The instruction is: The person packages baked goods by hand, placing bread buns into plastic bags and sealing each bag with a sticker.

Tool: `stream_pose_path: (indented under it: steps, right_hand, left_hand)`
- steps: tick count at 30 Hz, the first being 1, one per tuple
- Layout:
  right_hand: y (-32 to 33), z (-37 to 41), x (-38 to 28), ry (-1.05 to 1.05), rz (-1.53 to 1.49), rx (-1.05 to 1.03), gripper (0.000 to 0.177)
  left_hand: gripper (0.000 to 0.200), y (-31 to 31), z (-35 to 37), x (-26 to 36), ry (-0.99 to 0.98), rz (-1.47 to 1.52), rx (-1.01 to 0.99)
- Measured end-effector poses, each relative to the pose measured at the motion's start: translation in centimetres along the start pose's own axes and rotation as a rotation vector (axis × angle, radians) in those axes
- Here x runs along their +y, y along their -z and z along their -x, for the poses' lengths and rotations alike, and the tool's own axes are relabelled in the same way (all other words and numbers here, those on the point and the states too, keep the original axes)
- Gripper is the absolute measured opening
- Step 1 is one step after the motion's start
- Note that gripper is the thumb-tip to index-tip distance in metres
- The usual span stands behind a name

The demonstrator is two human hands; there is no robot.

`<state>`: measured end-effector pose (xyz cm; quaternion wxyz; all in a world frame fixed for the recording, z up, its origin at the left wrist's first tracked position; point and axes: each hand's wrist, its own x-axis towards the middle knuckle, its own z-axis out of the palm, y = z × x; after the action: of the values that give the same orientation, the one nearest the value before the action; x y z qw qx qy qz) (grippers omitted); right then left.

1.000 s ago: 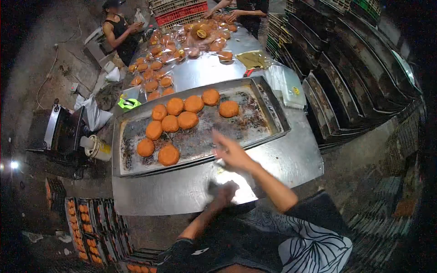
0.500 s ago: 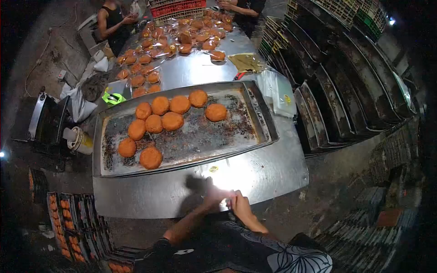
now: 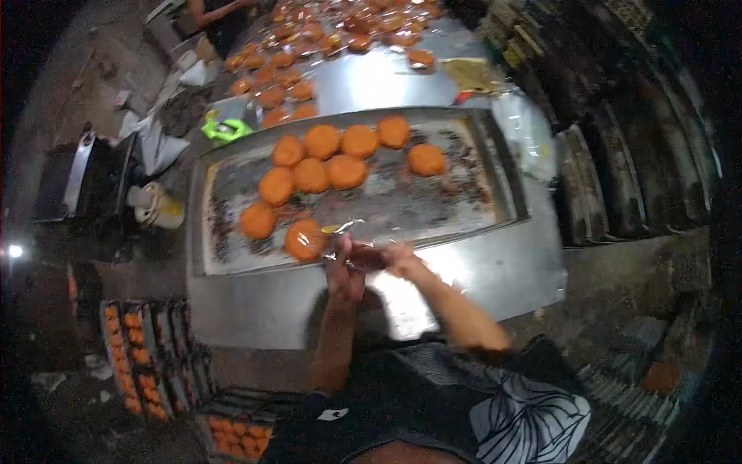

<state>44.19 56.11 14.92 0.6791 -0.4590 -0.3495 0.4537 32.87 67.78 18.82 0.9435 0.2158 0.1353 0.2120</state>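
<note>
Over the near edge of the baking tray (image 3: 506, 226), my left hand (image 3: 345, 274) is closed on a clear plastic bag (image 3: 352, 232) with a yellow label. My right hand (image 3: 408, 264), smeared by motion, pinches the bag's other side. A dark reddish patch between the hands is too blurred to make out. Just beyond the left hand lies a round orange-brown bun (image 3: 305, 241), partly overlapped by the bag. Several more such buns (image 3: 346, 172) rest in the tray's left and back parts.
A metal table (image 3: 239, 313) bears the tray. Bagged buns (image 3: 313, 32) spread across its far end. A stack of clear bags (image 3: 533, 147) lies right of the tray, a bright green tape dispenser (image 3: 224, 127) left. Trays of buns (image 3: 127, 348) stand low left; another person's arm (image 3: 224, 11) shows behind.
Both hands have moved up and forward from the table's front edge to the tray's near rim. The bag now shows opened out between them. The head view has shifted, and the buns remain in place.
</note>
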Motion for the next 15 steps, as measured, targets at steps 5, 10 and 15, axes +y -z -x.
stream_pose_path:
  steps: [5, 10, 15]
  right_hand:
    - [17.1, -9.5, -5.7, -0.085, 1.879, 0.239, 0.062]
    - [-1.9, -8.3, -7.7, 0.499, 1.193, 0.558, 0.029]
    - [-10.2, -4.7, -8.4, 0.602, 1.164, 0.406, 0.052]
  left_hand:
    - [0.037, 0.0, 1.3, 7.5, -0.393, -0.063, 0.522]
    - [0.047, 1.0, 1.4, 11.2, -0.571, 0.201, 0.571]
    - [0.045, -2.3, 0.7, 6.5, -0.395, 0.001, 0.375]
